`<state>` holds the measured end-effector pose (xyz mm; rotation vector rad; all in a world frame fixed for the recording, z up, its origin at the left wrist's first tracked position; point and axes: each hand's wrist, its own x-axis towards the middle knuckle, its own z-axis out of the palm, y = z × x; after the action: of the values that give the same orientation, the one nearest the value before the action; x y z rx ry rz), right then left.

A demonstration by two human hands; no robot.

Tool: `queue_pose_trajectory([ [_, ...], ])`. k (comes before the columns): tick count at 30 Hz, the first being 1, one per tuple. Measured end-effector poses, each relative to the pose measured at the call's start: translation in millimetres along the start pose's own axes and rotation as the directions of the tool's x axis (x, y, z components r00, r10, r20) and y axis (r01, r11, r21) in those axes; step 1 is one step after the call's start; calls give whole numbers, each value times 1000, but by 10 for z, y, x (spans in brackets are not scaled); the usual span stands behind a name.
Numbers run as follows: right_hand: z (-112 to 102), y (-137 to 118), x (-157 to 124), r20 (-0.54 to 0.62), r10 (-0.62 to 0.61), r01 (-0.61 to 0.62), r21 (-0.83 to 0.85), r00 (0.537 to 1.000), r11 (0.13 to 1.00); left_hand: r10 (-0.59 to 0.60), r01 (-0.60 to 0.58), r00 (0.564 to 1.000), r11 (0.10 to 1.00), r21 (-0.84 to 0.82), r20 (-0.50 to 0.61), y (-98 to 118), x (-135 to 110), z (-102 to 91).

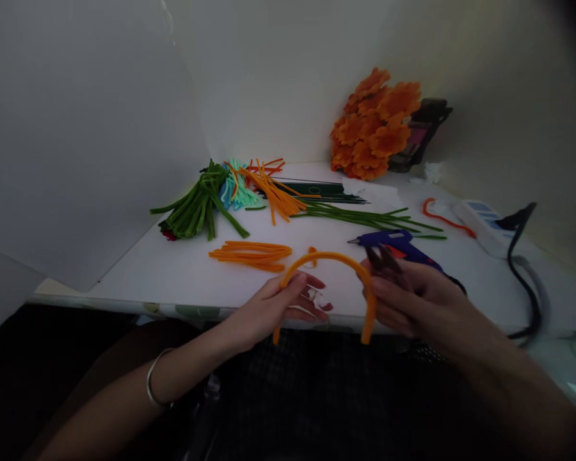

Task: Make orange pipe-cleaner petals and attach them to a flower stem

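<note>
An orange pipe cleaner [333,257] is bent into an arch between my two hands, just in front of the near table edge. My left hand [281,307] pinches its left leg with the fingers closed round it. My right hand [415,298] grips the right leg, and a dark tool like small pliers or scissors [383,257] sticks up from the same fingers. A silver bangle [153,384] sits on my left wrist.
On the white table [173,272] lie a short orange bundle [252,253], green stems [196,208], teal and orange pipe cleaners [254,186], long green wires [365,218], a blue glue gun [396,243], orange flowers [374,125], a power strip [482,221] and black cable [528,288].
</note>
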<state>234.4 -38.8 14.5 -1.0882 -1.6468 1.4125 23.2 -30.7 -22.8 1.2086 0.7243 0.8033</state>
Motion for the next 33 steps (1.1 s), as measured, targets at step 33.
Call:
queue_pose_trajectory([
  [33,235,231,182,-119,-119,107,-108,986,988,-357,335,933,911,-241,-51,-172,-53,276],
])
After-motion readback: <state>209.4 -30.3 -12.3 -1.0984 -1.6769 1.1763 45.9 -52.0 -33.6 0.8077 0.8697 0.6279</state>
